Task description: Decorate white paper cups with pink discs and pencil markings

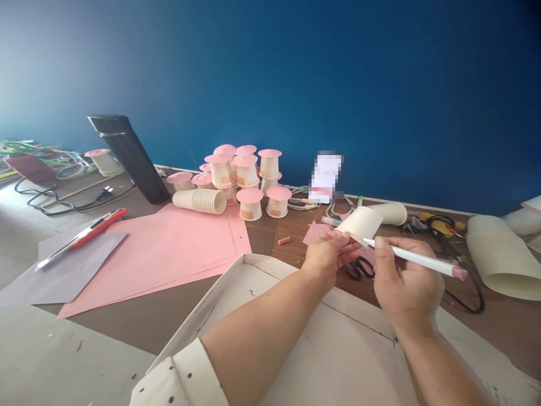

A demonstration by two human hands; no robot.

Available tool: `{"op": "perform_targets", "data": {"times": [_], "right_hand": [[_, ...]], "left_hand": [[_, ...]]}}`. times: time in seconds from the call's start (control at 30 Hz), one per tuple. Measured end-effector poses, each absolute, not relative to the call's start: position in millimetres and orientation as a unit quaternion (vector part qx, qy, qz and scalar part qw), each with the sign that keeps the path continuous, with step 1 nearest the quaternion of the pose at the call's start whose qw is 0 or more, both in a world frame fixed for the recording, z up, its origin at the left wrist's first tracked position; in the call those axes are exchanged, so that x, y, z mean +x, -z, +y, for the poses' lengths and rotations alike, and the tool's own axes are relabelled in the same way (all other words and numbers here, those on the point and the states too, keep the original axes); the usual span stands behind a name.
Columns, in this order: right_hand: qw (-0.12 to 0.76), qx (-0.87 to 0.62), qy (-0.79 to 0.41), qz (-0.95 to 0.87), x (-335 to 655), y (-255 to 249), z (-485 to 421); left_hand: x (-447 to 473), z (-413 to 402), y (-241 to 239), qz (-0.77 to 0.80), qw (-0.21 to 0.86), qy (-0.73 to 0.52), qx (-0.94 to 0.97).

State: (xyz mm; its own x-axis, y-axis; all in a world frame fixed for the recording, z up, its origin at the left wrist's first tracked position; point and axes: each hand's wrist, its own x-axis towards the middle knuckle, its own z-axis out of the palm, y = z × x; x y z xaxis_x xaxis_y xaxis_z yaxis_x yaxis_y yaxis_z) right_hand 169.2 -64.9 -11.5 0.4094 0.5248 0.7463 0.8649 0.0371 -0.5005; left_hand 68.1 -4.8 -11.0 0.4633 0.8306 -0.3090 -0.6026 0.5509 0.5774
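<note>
My left hand [327,254] holds a cream paper cup [360,224] on its side, above the brown table. My right hand [406,282] grips a white pencil [418,261] with a pink eraser end pointing right; its tip touches the cup's lower edge. Black scissors [359,268] lie on the table just beneath both hands. A small pink paper scrap [315,231] lies under the left hand's fingers.
A white cardboard box lid [236,282] lies under my forearms. Pink paper sheets [169,248], a stack of cups [200,200], several pink-roofed cup houses [249,180], a black flask [129,155], a red utility knife [84,234] and rolled card [501,256] surround them.
</note>
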Motion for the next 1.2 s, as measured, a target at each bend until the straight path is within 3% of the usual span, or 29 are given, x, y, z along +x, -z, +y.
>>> {"op": "perform_targets", "data": {"times": [1.03,1.2], "right_hand": [[0.498,-0.660,0.173,-0.535,168.9,12.6,-63.0],[0.534,-0.652,0.162,-0.513,167.3,10.7,-64.7]], "left_hand": [[70.0,-4.5,8.9,0.304,0.819,-0.436,0.218],[69.9,-4.4,11.3,0.290,0.825,-0.436,0.212]]}}
